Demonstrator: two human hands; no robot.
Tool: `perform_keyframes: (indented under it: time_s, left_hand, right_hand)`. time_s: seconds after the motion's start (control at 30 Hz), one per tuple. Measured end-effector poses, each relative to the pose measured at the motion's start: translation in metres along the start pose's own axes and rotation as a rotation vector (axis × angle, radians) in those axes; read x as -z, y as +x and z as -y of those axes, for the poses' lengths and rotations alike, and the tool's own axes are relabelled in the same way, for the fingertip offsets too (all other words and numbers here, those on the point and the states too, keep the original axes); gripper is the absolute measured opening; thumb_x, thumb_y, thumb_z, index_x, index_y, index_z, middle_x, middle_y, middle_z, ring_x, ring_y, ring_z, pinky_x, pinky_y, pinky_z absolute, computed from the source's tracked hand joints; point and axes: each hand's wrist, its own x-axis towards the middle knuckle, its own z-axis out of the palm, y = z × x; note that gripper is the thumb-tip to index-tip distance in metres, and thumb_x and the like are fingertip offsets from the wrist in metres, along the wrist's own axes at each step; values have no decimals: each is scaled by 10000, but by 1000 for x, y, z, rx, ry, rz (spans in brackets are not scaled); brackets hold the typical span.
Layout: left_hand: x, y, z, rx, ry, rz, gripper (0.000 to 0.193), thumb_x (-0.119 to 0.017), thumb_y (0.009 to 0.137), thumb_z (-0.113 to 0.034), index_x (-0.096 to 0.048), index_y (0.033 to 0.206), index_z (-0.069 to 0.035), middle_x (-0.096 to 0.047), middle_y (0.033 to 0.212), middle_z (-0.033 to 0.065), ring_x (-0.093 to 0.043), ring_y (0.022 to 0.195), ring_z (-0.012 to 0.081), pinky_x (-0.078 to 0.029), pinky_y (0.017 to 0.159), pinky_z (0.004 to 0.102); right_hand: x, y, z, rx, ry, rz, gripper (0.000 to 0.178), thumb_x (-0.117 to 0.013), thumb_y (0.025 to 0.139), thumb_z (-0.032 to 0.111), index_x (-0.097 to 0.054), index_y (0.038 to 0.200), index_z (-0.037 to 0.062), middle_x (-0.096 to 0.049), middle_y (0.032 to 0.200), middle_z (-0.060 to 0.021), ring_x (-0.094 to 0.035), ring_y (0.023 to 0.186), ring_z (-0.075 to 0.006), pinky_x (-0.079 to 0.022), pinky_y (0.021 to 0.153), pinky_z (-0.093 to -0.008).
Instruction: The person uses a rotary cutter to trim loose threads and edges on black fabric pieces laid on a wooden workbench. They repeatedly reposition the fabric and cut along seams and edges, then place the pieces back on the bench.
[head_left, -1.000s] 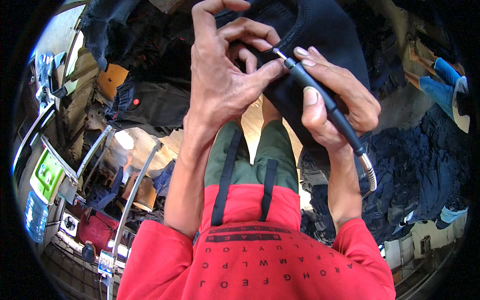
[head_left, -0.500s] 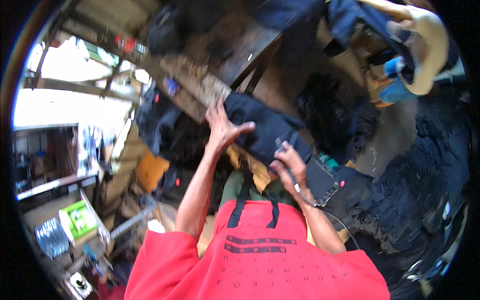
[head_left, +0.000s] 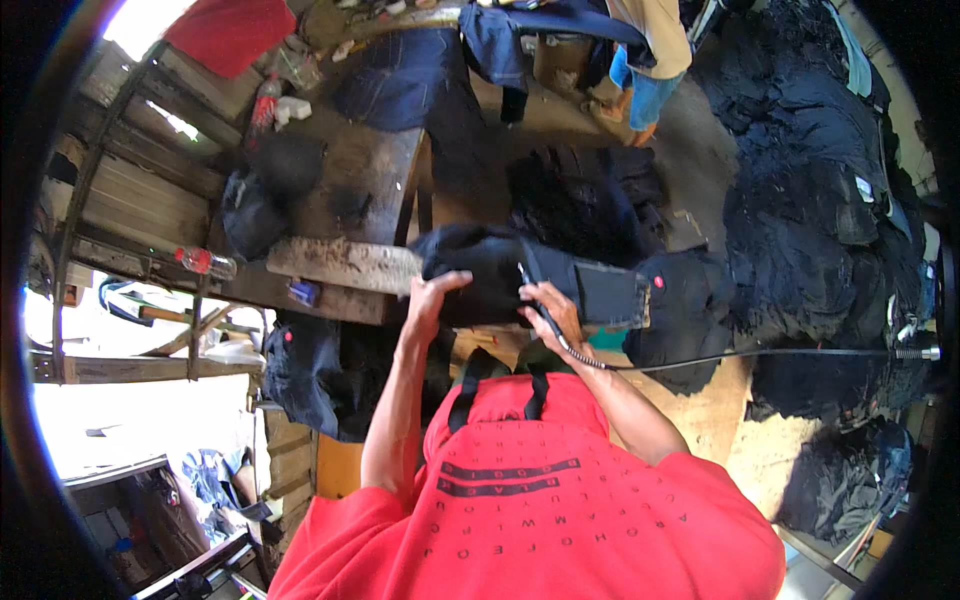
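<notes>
A pair of black jeans (head_left: 600,295) lies in front of me, one part drawn over the end of a long wooden board (head_left: 340,265). My left hand (head_left: 435,300) grips the near left edge of the cloth, its thumb lying on top; its other fingers are mostly hidden. In my right hand (head_left: 555,315) is a slim pen-like rotary tool (head_left: 527,280), its tip against or just above the denim; I cannot tell which. From it a flexible shaft (head_left: 700,358) runs over my right forearm to a metal fitting at the far right.
Heaps of dark jeans (head_left: 800,200) fill the right side, with another pile (head_left: 580,190) beyond the board. At the back stands a person (head_left: 650,50) by a table (head_left: 375,170) bearing blue denim. A plastic bottle (head_left: 205,263) lies left, near wooden framing (head_left: 130,235).
My left hand has gone from spread fingers on the cloth to gripping its edge. My right hand still holds the tool. The view has turned, so the board now lies nearly level.
</notes>
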Motion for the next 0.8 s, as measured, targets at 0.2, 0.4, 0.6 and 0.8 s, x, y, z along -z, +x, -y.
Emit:
perform_keyframes:
  time_s: [0.2,0.4,0.6,0.8]
  left_hand:
    - [35,-49,21,-55,-204,88,361,-846,875,-83,-787,1226,-18,-810,1152,90,-770,1034,225,-618,932,404]
    - [83,-36,37,-464,696,-273,406,-891,874,-225,-762,1194,-12,-788,1134,210,-745,1056,365,-569,945,450]
    - [68,-6,63,-645,864,-601,462,-923,818,-405,-796,1116,-75,-728,1126,183,-624,1136,415,-498,1000,503]
    - [51,-20,71,-485,867,-809,513,-961,736,-512,-855,1037,-111,-714,1074,114,-608,1093,361,-481,954,482]
  right_hand:
    - [-15,-26,20,74,-57,-2,305,-772,927,25,-713,1223,67,-712,1067,-164,-715,982,-418,-595,814,-478]
    - [-32,-41,44,147,-74,138,229,-789,973,75,-739,1196,94,-742,1067,-145,-751,911,-376,-620,746,-449]
    - [14,29,20,-95,-106,-235,437,-936,866,159,-726,1227,31,-785,1153,-154,-749,1090,-285,-565,992,-402]
    - [14,86,-60,-272,-49,46,554,-973,820,306,-736,1277,103,-818,1131,-133,-780,1077,-278,-583,953,-393]
